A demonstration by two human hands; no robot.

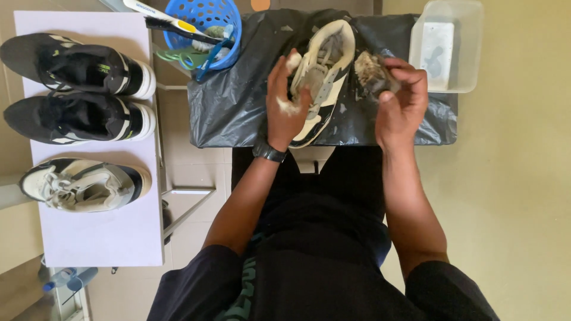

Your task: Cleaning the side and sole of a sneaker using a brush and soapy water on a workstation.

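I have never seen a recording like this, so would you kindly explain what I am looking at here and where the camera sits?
There is no machine here: a seated person works with two bare hands, and the single picture comes from a camera worn on their head, looking straight down.

In front of them is a small table covered with a black plastic sheet. On it lies a cream sneaker. The left hand, with a watch at the wrist, holds that sneaker by its side. The right hand grips a dirty crumpled cloth next to the shoe.

At the far edge stand a blue basket holding brushes and a clear plastic tub. To the left, a white board carries two black sneakers and one more cream sneaker.
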